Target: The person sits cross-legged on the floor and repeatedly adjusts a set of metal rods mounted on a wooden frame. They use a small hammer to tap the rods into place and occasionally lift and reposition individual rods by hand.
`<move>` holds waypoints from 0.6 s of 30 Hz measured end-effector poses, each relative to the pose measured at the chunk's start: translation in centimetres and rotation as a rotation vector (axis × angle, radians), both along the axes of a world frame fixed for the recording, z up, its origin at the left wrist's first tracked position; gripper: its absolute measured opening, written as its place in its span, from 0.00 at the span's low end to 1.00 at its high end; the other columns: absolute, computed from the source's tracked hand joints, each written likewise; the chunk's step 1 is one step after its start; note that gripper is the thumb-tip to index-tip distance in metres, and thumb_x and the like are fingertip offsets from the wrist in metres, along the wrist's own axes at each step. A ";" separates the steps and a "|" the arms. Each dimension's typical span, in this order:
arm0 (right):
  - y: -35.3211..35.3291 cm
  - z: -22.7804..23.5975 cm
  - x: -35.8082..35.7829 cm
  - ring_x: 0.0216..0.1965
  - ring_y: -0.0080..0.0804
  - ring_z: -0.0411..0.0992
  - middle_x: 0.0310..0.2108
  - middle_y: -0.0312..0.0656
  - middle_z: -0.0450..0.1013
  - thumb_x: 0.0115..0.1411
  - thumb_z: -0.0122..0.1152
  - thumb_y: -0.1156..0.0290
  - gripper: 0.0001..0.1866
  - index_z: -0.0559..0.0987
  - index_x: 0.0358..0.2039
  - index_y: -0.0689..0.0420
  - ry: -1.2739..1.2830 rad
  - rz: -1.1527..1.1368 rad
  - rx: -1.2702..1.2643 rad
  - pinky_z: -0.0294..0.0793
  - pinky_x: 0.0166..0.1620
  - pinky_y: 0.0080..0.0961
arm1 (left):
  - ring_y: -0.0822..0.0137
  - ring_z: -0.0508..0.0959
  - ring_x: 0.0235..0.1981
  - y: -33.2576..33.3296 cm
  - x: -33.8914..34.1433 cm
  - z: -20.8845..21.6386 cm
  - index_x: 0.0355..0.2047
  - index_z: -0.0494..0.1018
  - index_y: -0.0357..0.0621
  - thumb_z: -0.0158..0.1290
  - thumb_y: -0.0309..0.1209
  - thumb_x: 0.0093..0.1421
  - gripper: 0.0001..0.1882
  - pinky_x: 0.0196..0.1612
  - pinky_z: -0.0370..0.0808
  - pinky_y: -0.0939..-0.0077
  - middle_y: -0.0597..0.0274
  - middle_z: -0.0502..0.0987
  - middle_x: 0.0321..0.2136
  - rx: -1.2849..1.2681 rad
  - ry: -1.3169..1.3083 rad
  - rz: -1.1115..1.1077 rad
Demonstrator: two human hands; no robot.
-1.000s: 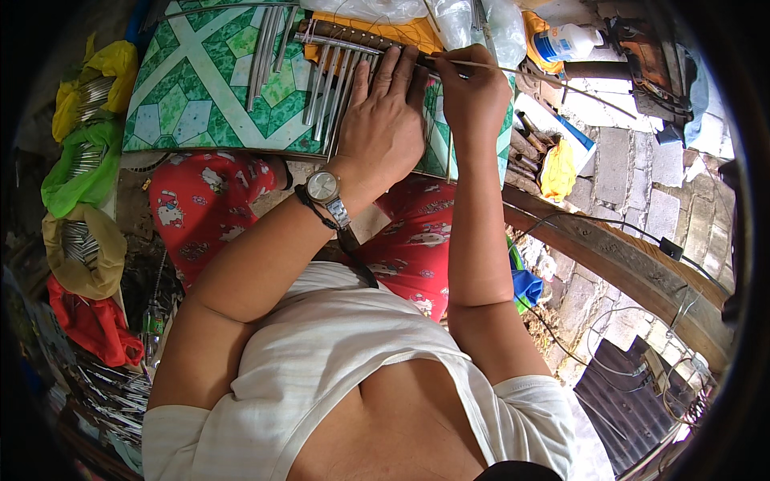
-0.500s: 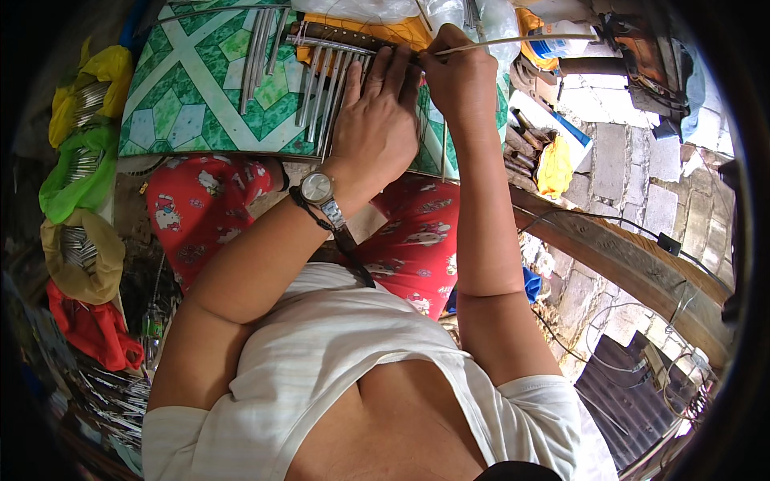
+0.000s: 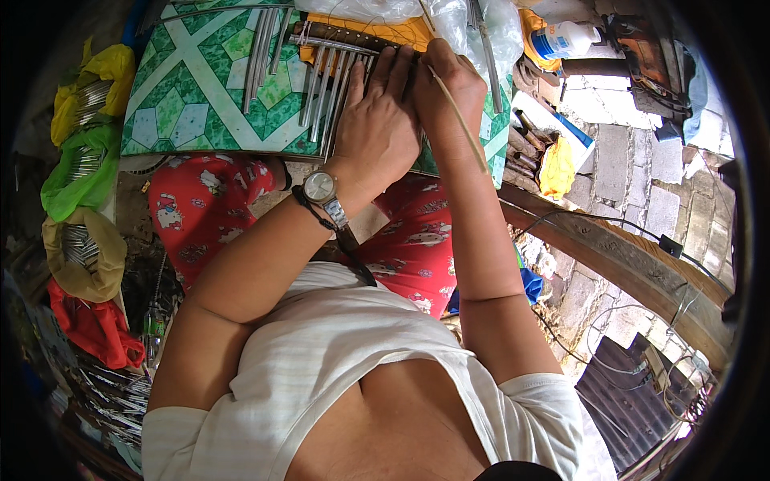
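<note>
1. The left hand (image 3: 378, 132) lies flat, fingers slightly apart, across a row of metal tubes (image 3: 324, 90) on the green-patterned bench (image 3: 184, 80)
2. The right hand (image 3: 449, 90), just beside it, is clamped on a thin stick (image 3: 462, 120) that slants back over the wrist
3. The row sits below a dark strip (image 3: 345, 34), near the left fingertips
4. Loose tubes (image 3: 255, 60) lie farther left
</note>
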State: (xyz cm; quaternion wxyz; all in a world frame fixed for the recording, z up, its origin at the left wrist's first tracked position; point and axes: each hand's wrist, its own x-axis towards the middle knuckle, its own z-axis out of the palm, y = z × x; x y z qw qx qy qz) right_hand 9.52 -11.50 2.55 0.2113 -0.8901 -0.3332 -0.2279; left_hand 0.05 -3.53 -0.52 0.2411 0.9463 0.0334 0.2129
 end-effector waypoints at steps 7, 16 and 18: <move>-0.7 3.7 4.4 0.30 0.35 0.83 0.30 0.48 0.83 0.52 0.72 0.75 0.12 0.82 0.37 0.65 0.682 -0.088 -0.011 0.83 0.35 0.29 | 0.50 0.58 0.72 -0.1 0.0 0.0 0.66 0.66 0.39 0.55 0.32 0.60 0.33 0.72 0.52 0.45 0.47 0.61 0.70 0.072 0.017 0.027; -3.7 6.6 7.0 0.30 0.29 0.82 0.33 0.46 0.83 0.55 0.74 0.72 0.24 0.80 0.52 0.68 0.950 -0.158 0.152 0.84 0.33 0.24 | 0.52 0.58 0.73 0.0 0.0 -0.3 0.63 0.71 0.40 0.52 0.34 0.62 0.28 0.73 0.52 0.46 0.48 0.62 0.70 0.067 -0.012 0.020; -3.3 6.8 8.2 0.30 0.28 0.82 0.33 0.45 0.83 0.56 0.73 0.71 0.25 0.80 0.52 0.67 0.877 -0.168 0.154 0.84 0.33 0.23 | 0.52 0.58 0.73 0.0 0.1 -0.4 0.62 0.71 0.39 0.52 0.34 0.63 0.27 0.73 0.52 0.46 0.48 0.62 0.70 0.053 -0.019 0.020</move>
